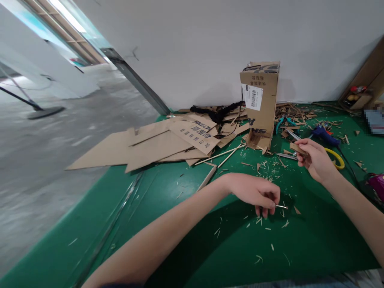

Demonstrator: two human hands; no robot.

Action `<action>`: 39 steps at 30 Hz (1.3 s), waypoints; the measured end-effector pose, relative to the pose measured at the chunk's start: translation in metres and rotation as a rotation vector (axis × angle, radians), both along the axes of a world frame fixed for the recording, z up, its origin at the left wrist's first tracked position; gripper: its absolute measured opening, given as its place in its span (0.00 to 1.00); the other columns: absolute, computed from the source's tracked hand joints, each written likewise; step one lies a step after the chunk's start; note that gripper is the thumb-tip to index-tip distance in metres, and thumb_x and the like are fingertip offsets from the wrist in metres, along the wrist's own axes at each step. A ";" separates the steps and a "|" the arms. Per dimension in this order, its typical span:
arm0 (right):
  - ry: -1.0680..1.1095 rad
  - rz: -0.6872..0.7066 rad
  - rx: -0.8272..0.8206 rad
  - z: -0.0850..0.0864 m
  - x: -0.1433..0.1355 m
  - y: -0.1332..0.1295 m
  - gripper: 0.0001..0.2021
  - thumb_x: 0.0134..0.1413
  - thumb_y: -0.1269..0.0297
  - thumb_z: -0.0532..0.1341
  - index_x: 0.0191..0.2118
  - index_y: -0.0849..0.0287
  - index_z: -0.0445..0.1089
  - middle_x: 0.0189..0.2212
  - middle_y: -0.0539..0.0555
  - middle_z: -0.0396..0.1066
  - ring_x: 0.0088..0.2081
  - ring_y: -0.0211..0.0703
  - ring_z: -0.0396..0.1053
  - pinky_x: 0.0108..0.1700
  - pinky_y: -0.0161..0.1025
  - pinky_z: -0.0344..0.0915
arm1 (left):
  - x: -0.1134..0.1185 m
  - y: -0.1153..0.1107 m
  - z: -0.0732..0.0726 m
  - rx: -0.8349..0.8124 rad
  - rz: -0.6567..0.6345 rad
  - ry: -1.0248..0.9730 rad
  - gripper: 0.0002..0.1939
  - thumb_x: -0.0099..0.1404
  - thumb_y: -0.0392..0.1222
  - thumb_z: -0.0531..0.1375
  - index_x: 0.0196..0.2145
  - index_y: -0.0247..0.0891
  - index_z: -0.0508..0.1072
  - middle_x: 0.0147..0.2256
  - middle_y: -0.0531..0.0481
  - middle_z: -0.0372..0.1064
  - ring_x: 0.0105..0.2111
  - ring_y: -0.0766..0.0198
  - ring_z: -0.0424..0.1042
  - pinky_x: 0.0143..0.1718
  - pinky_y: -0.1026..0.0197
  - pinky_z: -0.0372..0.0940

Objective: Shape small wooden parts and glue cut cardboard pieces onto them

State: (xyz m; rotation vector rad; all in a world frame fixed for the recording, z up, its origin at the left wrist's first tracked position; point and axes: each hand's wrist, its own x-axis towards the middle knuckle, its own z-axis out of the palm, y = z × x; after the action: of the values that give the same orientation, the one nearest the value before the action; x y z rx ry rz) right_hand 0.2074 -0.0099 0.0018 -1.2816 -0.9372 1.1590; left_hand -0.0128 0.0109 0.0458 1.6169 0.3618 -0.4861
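Note:
My left hand (256,194) hovers low over the green table, its fingers pinched on a thin shiny rod (281,207) with a small rounded tip. My right hand (318,160), farther right and higher, grips a small cardboard piece (298,149) between thumb and fingers. Behind and beneath that hand are scissors with a yellow handle (339,158); the hand hides their middle, and metal blades show to its left. Small pale slivers (268,172) are scattered around both hands. A tall open cardboard box (261,108) with a white label stands beyond them.
Flat cardboard sheets (165,140) are piled at the left, with thin wooden sticks (223,155) beside them. A blue glue gun (327,136), teal-handled pliers (286,123) and cardboard scraps (300,112) lie at the right. A white wall (210,52) borders the green table (186,244).

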 end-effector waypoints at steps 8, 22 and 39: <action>0.029 0.039 -0.046 0.003 -0.010 -0.004 0.11 0.46 0.58 0.62 0.36 0.56 0.67 0.24 0.46 0.63 0.22 0.33 0.61 0.20 0.33 0.58 | -0.004 0.026 -0.011 0.519 0.708 -0.061 0.06 0.65 0.42 0.53 0.36 0.36 0.64 0.39 0.44 0.70 0.37 0.61 0.73 0.38 0.57 0.70; 0.003 0.059 -0.022 -0.004 -0.008 -0.002 0.11 0.47 0.58 0.62 0.36 0.56 0.68 0.24 0.47 0.64 0.22 0.33 0.62 0.22 0.33 0.58 | 0.009 -0.021 -0.039 -0.459 -0.219 0.205 0.04 0.64 0.35 0.56 0.32 0.38 0.62 0.28 0.51 0.72 0.29 0.60 0.76 0.28 0.58 0.71; -0.001 0.062 -0.049 -0.003 -0.010 -0.003 0.10 0.47 0.59 0.62 0.36 0.56 0.68 0.24 0.47 0.66 0.22 0.32 0.62 0.23 0.33 0.59 | 0.035 -0.073 -0.080 -0.732 -0.041 0.015 0.11 0.66 0.36 0.52 0.28 0.34 0.69 0.28 0.46 0.71 0.30 0.62 0.77 0.31 0.60 0.71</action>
State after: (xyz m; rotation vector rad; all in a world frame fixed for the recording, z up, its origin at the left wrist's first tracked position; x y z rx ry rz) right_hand 0.1975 -0.0131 -0.0015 -1.3004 -0.9606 1.2366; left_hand 0.0224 -0.0625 -0.0338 0.9111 0.1316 -0.5775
